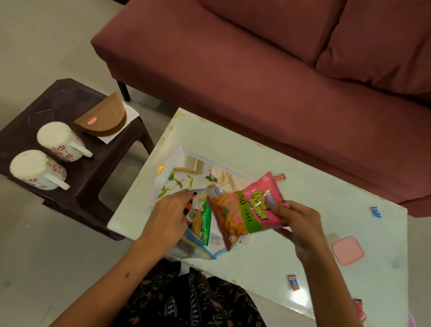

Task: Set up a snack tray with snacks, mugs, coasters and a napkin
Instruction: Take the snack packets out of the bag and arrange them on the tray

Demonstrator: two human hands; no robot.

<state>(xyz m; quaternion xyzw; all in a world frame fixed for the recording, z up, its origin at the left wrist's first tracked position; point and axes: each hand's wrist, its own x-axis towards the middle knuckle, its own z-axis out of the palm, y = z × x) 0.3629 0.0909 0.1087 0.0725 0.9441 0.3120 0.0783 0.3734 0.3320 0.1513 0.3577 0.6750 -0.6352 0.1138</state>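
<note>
Head view, snack packet (246, 210) between right fingers (282, 209)

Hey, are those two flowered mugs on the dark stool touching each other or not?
Apart. The head view shows a strip of the dark stool between the farther mug and the nearer mug; both lie on their sides, handles pointing toward the table.

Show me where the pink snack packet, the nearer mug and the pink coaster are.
pink snack packet (247, 208): head view, middle of its front.
nearer mug (35, 168): head view, upturned base.
pink coaster (347, 250): head view, centre of its top.
</note>
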